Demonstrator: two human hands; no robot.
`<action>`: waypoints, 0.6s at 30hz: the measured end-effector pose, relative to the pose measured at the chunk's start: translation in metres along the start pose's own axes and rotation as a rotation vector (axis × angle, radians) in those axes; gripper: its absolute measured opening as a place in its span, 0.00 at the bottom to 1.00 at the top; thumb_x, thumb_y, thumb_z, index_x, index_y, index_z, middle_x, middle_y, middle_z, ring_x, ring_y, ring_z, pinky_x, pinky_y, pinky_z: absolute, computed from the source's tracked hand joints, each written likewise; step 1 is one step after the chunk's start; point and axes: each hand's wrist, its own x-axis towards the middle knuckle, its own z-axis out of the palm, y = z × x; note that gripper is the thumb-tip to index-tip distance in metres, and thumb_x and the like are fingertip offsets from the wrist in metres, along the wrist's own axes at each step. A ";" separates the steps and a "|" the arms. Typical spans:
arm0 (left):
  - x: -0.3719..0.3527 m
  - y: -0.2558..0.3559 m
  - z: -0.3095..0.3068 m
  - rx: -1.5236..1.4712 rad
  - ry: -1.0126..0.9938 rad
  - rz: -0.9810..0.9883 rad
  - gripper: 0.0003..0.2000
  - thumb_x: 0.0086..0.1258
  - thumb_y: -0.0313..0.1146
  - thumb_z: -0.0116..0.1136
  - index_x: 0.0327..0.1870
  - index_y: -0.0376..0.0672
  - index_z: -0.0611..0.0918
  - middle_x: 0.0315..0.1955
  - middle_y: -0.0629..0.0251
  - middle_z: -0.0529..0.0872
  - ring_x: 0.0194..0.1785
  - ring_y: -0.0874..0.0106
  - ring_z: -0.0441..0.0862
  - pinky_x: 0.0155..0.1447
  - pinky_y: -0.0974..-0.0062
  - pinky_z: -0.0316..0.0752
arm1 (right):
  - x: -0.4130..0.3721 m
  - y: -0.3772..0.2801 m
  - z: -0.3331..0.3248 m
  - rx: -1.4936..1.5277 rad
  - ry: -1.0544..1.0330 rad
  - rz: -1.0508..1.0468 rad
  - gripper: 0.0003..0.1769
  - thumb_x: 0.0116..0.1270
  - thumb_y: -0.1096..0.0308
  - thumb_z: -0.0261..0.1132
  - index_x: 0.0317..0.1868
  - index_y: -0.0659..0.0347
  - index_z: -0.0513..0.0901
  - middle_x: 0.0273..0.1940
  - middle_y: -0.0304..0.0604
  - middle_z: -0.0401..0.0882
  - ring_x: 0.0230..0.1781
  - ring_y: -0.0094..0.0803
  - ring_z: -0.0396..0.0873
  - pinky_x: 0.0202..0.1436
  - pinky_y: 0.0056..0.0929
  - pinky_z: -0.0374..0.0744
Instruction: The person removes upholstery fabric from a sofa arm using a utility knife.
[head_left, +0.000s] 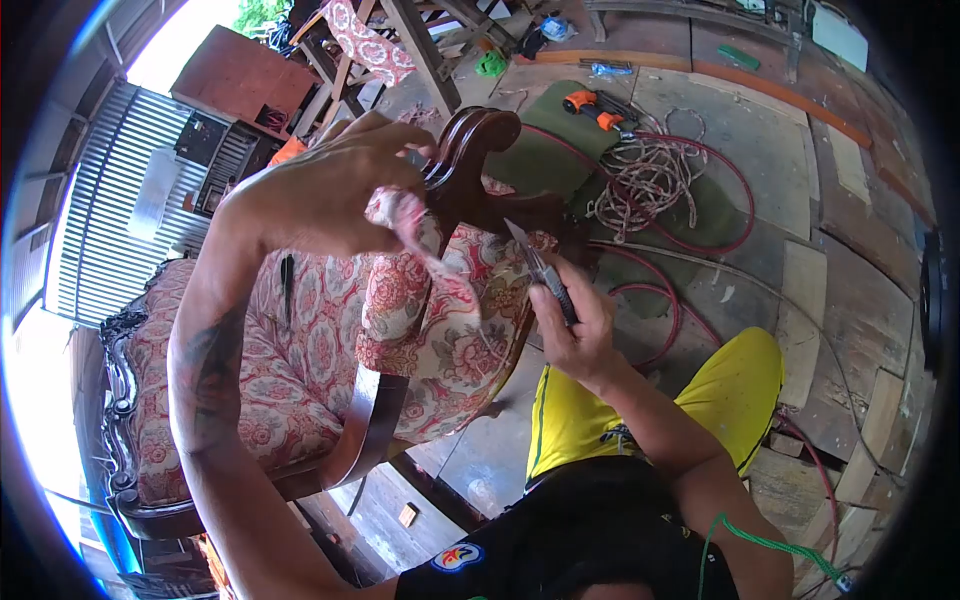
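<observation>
Closest in, the left hand (320, 190) is being clamped, fingers together, on floral fabric (410, 225), drawing it taut off the chair arm (470, 150) for the knife (535, 262) being gripped in the right hand (580, 335).

No readable text, even on the shirt badge (457, 557).

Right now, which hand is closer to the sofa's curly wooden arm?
Left. The left hand is right against the wooden arm, pinching fabric beside it; the right hand is below it, holding a knife.
</observation>
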 end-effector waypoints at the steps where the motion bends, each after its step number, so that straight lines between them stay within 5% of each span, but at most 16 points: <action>1: -0.005 0.009 -0.003 -0.033 0.003 -0.070 0.21 0.61 0.46 0.83 0.46 0.41 0.91 0.74 0.51 0.76 0.79 0.50 0.68 0.80 0.48 0.65 | 0.000 0.000 0.000 -0.002 0.001 0.028 0.20 0.77 0.75 0.67 0.66 0.72 0.82 0.46 0.57 0.90 0.39 0.41 0.91 0.43 0.33 0.86; 3: -0.015 0.017 0.001 -0.085 0.031 -0.204 0.24 0.63 0.54 0.82 0.44 0.41 0.92 0.75 0.47 0.75 0.81 0.49 0.68 0.80 0.47 0.67 | 0.002 -0.003 0.000 -0.002 0.006 0.052 0.20 0.77 0.75 0.67 0.66 0.73 0.82 0.46 0.57 0.90 0.40 0.42 0.91 0.44 0.34 0.86; 6: -0.011 0.020 0.016 -0.231 0.146 -0.357 0.23 0.65 0.54 0.81 0.44 0.41 0.92 0.73 0.44 0.78 0.75 0.47 0.76 0.75 0.51 0.75 | 0.000 -0.006 0.004 0.035 -0.089 0.063 0.20 0.77 0.74 0.67 0.66 0.73 0.82 0.47 0.58 0.90 0.41 0.44 0.92 0.45 0.35 0.87; 8: -0.009 0.026 0.016 -0.196 0.180 -0.321 0.19 0.67 0.44 0.80 0.49 0.38 0.91 0.65 0.44 0.85 0.66 0.50 0.85 0.67 0.57 0.83 | -0.006 -0.003 0.009 0.018 -0.146 -0.064 0.20 0.78 0.73 0.68 0.66 0.73 0.82 0.48 0.60 0.90 0.44 0.45 0.93 0.47 0.36 0.87; 14: -0.012 0.043 0.018 -0.122 0.114 -0.566 0.17 0.65 0.24 0.68 0.55 0.33 0.87 0.53 0.50 0.91 0.57 0.54 0.91 0.58 0.59 0.85 | 0.002 -0.011 0.000 0.115 -0.187 0.216 0.20 0.80 0.72 0.66 0.67 0.74 0.80 0.46 0.60 0.89 0.42 0.46 0.92 0.45 0.36 0.86; 16: -0.016 0.039 0.031 -0.192 0.332 -0.357 0.17 0.64 0.20 0.64 0.55 0.34 0.88 0.54 0.48 0.91 0.56 0.51 0.91 0.59 0.58 0.84 | 0.010 -0.012 -0.003 0.119 -0.189 0.259 0.20 0.81 0.72 0.65 0.67 0.74 0.80 0.45 0.59 0.89 0.40 0.47 0.91 0.44 0.37 0.85; 18: -0.019 0.043 0.035 -0.153 0.366 -0.348 0.17 0.64 0.19 0.64 0.54 0.34 0.89 0.54 0.47 0.91 0.55 0.50 0.91 0.59 0.58 0.84 | 0.017 -0.014 -0.004 0.080 -0.142 0.160 0.20 0.83 0.70 0.62 0.68 0.74 0.79 0.45 0.59 0.88 0.39 0.45 0.90 0.44 0.37 0.84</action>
